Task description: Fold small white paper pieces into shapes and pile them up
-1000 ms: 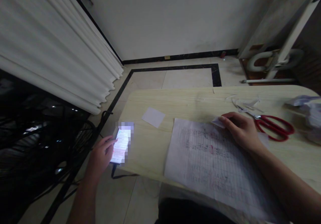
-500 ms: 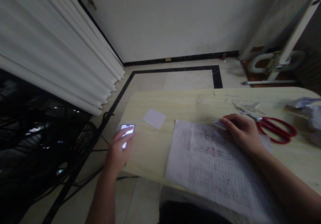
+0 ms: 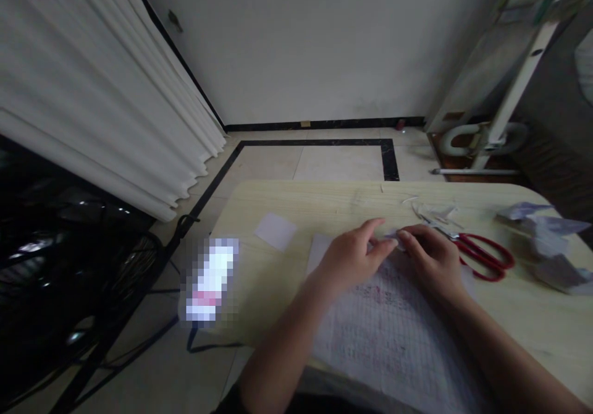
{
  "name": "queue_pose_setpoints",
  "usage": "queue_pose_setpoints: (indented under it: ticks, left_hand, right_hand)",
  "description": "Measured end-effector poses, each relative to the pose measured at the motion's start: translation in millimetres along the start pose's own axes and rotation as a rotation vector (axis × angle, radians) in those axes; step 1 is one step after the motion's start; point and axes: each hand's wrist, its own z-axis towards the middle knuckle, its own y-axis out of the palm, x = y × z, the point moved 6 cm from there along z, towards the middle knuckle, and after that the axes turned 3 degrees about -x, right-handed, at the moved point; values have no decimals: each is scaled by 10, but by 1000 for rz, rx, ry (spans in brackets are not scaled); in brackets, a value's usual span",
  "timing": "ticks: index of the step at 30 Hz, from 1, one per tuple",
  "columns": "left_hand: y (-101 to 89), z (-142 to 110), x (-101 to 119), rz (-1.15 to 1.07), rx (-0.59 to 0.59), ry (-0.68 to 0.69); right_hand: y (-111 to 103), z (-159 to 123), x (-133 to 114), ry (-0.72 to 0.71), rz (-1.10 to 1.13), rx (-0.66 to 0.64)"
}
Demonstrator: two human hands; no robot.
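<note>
A small piece of white paper [image 3: 391, 236] is pinched between the thumb and fingers of my right hand [image 3: 430, 259]. My left hand [image 3: 354, 253] reaches in from the left, thumb and forefinger apart, the thumb tip close to that small paper; whether it touches cannot be told. Under both hands lies a large lined sheet [image 3: 370, 333] covered in dark and red handwriting, partly hidden by my forearms. Red-handled scissors [image 3: 486, 256] rest just right of my right hand. On the left of the table lies a small pale paper square [image 3: 275, 231].
A phone [image 3: 213, 281] with a lit, pixelated screen lies at the left edge of the wooden table [image 3: 319, 201]. Thin paper scraps [image 3: 442, 213] are scattered behind the scissors. Folded or crumpled papers [image 3: 551, 238] sit at the right. A white curtain [image 3: 102, 80] hangs on the left.
My left hand has left the phone and moved right, up to the small paper in my right hand. My right hand keeps its pinch. The view has shifted slightly.
</note>
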Motion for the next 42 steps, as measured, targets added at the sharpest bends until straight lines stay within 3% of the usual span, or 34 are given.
queue_pose_setpoints:
  ticks: [5, 11, 23, 31, 42]
  left_hand:
    - [173, 194, -35, -264, 26, 64]
    - [298, 248, -339, -481, 64, -58]
    - [104, 129, -557, -528, 253, -150]
    - [82, 149, -615, -492, 255, -193]
    - [167, 135, -572, -493, 194, -170]
  right_hand:
    - [-29, -13, -15, 56, 76, 70]
    - [33, 5, -10, 80, 92, 110]
    - [138, -27, -38, 43, 88, 4]
    - [131, 0, 2, 77, 136, 31]
    - [139, -15, -64, -56, -23, -13]
